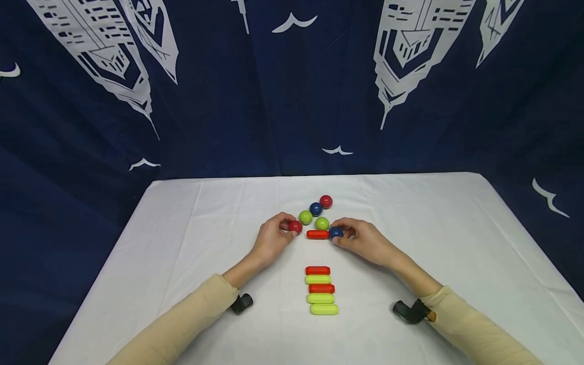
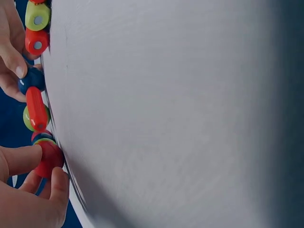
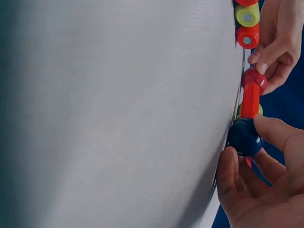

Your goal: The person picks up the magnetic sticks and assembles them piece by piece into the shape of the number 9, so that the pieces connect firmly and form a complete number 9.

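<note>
Between thumb and fingers, my left hand (image 1: 275, 236) pinches a red ball (image 1: 295, 227). A blue ball (image 1: 335, 232) is pinched in my right hand (image 1: 366, 241), with a short red rod (image 1: 317, 234) joined end-on to it and pointing left. In the head view a small gap separates the rod's left end from the red ball. Just behind the rod sits a green ball (image 1: 322, 223); a second green ball (image 1: 305, 217) lies near the left fingertips. The left wrist view shows the red ball (image 2: 49, 159) gripped close over the white cloth.
Farther back lie another blue ball (image 1: 316, 209) and another red ball (image 1: 326, 202). Nearer me, several red and green rods (image 1: 321, 298) lie stacked in a column, with metal discs in their ends. A white cloth (image 1: 219, 213) covers the table; a dark blue curtain (image 1: 274, 101) hangs behind.
</note>
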Demonstrator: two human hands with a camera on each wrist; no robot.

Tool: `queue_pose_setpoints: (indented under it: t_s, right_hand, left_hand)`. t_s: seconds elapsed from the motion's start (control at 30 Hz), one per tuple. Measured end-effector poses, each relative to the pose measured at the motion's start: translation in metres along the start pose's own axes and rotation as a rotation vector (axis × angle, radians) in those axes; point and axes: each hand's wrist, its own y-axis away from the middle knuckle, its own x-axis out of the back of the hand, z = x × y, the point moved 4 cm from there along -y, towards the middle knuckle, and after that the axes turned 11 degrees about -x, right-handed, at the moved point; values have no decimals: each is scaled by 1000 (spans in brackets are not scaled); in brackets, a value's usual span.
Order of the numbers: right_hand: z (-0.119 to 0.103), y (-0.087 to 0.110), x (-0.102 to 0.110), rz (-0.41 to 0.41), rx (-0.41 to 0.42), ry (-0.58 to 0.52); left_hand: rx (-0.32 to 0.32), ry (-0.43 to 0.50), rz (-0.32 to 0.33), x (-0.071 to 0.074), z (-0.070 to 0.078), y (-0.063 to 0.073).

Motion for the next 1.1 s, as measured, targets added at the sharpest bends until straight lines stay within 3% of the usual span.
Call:
queue_pose_setpoints:
  t_s: [0.33,0.73,0.97,1.1]
  right_hand:
    - [0,-2,-1,-9,-14,-7]
    - [2,-4,0,-11,-8,-15]
    - [2,-4,0,-21,1,-39]
    - [2,-4,1,-24,-1,-42]
  left_hand:
    - [16,61,-53,-2,2,5]
    - [18,67,-48,-4,3,8]
    - [-18,61,29,1,13,23]
    - [-67,71,-3,-1,20,34]
